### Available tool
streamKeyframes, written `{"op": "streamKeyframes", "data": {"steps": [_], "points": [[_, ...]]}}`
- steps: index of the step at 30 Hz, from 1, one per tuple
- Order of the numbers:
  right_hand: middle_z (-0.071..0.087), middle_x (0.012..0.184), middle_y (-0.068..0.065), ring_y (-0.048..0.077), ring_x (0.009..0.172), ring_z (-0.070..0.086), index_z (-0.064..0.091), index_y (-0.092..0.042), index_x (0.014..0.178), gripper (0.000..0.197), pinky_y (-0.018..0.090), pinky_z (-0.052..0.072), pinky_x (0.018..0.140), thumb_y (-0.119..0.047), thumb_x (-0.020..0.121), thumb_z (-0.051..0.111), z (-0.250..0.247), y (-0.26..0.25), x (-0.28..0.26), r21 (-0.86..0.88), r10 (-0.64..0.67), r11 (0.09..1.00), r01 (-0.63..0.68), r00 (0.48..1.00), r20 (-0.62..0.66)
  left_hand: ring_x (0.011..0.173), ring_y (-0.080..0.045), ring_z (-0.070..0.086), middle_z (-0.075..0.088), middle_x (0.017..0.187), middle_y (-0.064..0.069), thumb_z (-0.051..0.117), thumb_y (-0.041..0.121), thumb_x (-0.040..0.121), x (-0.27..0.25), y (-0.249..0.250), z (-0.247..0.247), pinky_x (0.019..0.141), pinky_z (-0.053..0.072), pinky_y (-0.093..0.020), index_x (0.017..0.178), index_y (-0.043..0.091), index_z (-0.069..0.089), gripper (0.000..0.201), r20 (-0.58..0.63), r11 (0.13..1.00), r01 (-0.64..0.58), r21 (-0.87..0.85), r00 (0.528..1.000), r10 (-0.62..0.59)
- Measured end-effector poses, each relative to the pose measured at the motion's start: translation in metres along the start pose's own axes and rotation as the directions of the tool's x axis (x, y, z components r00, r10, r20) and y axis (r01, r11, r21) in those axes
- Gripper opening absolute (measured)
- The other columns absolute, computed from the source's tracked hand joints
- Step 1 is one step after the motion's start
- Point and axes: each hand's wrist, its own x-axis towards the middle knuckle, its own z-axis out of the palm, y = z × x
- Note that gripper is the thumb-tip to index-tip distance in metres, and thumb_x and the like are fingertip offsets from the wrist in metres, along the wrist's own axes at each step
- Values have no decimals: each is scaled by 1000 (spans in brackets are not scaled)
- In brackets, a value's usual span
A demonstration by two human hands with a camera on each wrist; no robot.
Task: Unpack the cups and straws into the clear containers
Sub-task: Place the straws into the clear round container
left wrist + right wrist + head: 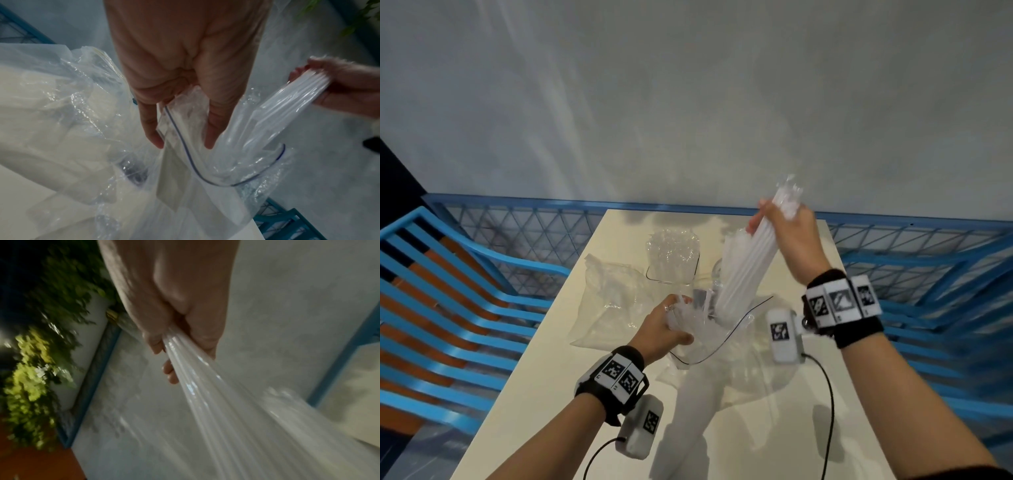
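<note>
My right hand [780, 222] grips the upper end of a bundle of clear straws [743, 270], held slanted above the cream table [551, 359]; the straws' lower ends reach into the open mouth of a clear zip bag [709, 346]. In the right wrist view the same straws [205, 394] fan out blurred from my right hand [176, 353]. My left hand [671, 325] pinches the bag's rim, and the left wrist view shows its fingers [152, 129] holding the bag [216, 162] at its blue-lined mouth. A clear container [673, 257] with clear cups stands behind.
A crumpled clear plastic bag [609, 294] lies left of the container. A blue slatted bench [448, 308] stands at the left and a blue mesh fence [928, 267] runs behind and to the right of the table. Green plants [41, 369] show beyond the fence.
</note>
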Motion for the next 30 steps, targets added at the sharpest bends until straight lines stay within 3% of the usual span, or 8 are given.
{"op": "streamKeyframes", "data": {"steps": [4,8,13,15,17,22,27,30], "points": [[64,67,7,22,63,67,55,-8,96,14,38,59,70,-21,93,58,-11,-43,38,134,-93,985,109,988,-124,97,-18,59,60,105,8,75,-4,69,0,-2,-1,71,47,-18,118,20,55,59,9,1000,6,-24,1000,-6],[64,65,4,21,61,65,56,-8,98,16,37,58,67,-22,92,59,-4,-41,60,82,-182,975,205,957,-227,98,-13,58,59,107,10,75,-4,69,0,-3,-2,69,45,-13,120,18,54,59,17,1000,4,-20,1000,-3],[63,68,-5,5,60,57,59,-10,99,21,25,48,65,-29,92,58,24,16,39,-156,-206,968,195,977,-59,104,-18,61,61,115,4,75,-3,69,1,-6,-3,77,50,-19,121,19,54,60,13,999,7,-35,1000,-7],[66,71,-1,10,64,59,57,-9,105,24,22,46,63,-29,92,58,34,40,29,-231,-161,960,161,987,19,100,-16,61,61,113,4,75,-2,70,0,-6,-4,75,49,-18,120,19,54,59,12,1000,6,-24,1000,-6],[70,78,7,19,74,65,59,-10,101,21,25,48,70,-27,90,61,39,60,24,-269,-91,958,99,995,41,97,-14,61,61,111,4,75,-2,70,0,-6,-4,71,49,-14,121,19,54,59,15,1000,5,-22,1000,-5],[62,78,4,16,68,56,59,-12,84,10,25,42,69,-16,81,68,29,68,36,-329,26,943,-53,996,-84,96,-15,61,61,112,1,75,-3,69,1,-8,-6,67,48,-11,121,19,54,60,8,1000,10,-28,1000,-10],[61,107,5,15,93,59,50,-13,112,37,14,47,77,-4,80,65,24,51,48,-267,-207,949,170,971,-118,95,-10,57,58,110,11,74,-1,70,1,-10,-5,65,42,-8,121,20,55,59,4,1000,19,-13,1000,-19],[56,131,9,21,117,55,49,-10,131,49,26,43,102,6,85,56,28,64,48,-489,-308,809,327,943,122,96,-10,55,57,108,12,74,-2,71,3,-8,-4,65,41,-10,122,19,54,59,4,1000,17,-1,1000,-17]]}}
